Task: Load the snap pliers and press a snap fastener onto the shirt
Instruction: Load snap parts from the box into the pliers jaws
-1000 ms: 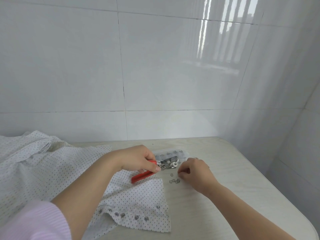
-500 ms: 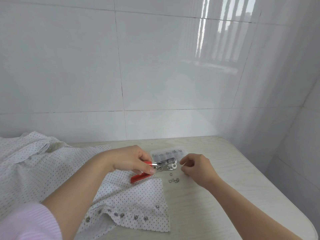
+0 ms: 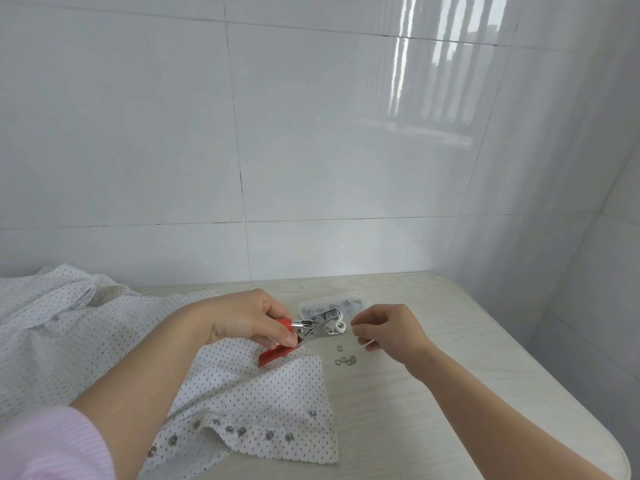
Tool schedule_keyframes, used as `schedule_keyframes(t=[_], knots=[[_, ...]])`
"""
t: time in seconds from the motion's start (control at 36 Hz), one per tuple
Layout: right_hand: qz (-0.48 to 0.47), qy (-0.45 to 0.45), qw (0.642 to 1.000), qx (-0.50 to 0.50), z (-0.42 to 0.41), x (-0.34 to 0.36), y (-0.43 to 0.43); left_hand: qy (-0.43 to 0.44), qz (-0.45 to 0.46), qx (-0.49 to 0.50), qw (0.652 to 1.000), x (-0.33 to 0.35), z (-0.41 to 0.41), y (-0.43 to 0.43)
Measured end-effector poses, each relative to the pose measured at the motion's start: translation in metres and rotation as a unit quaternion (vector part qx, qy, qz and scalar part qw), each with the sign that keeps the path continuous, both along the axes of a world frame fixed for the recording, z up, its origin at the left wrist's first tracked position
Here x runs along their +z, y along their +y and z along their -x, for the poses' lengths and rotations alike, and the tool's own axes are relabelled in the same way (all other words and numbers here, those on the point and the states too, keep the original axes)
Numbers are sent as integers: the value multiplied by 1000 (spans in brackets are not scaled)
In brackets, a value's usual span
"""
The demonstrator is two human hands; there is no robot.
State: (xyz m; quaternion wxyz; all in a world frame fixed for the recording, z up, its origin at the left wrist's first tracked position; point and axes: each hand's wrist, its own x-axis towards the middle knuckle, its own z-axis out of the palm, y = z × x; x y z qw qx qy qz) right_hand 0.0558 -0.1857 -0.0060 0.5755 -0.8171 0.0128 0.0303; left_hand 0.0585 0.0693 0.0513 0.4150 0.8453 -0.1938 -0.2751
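Note:
My left hand [image 3: 247, 318] grips the red-handled snap pliers [image 3: 313, 332] just above the table, their metal jaws pointing right. My right hand [image 3: 389, 329] hovers close to the jaw tip, its thumb and forefinger pinched together; whether a small snap part sits between them is too small to tell. Several loose snap rings [image 3: 345, 358] lie on the table below the jaws. The white dotted shirt [image 3: 104, 341] spreads across the left, with a row of metal snaps along its near placket [image 3: 242, 431].
A clear plastic bag of snap parts [image 3: 332, 304] lies behind the pliers. The pale wooden table [image 3: 450, 393] ends in a rounded edge at the right. A white tiled wall rises close behind and to the right.
My right hand rose from the loose rings on the table to the pliers' jaw tip. My left hand lifted the pliers slightly and levelled them.

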Motion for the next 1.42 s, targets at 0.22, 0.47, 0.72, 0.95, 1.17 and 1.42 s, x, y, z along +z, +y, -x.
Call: schedule_keyframes(t=[0.22, 0.47, 0.72, 0.95, 1.17, 1.42], knots=[[-53, 12, 998, 18, 1, 5, 1, 4, 5, 4, 1000, 0, 0, 0], [-170, 16, 985, 33, 5, 18, 4, 8, 12, 12, 1000, 0, 0, 0], [-136, 62, 987, 57, 7, 31, 13, 7, 15, 17, 1000, 0, 1, -2], [-101, 72, 990, 66, 7, 37, 14, 4, 17, 24, 1000, -1, 0, -1], [-99, 97, 987, 79, 5, 36, 16, -2, 9, 24, 1000, -1, 0, -1], [-148, 170, 969, 100, 3, 35, 15, -1, 0, 15, 1000, -2, 1, -2]])
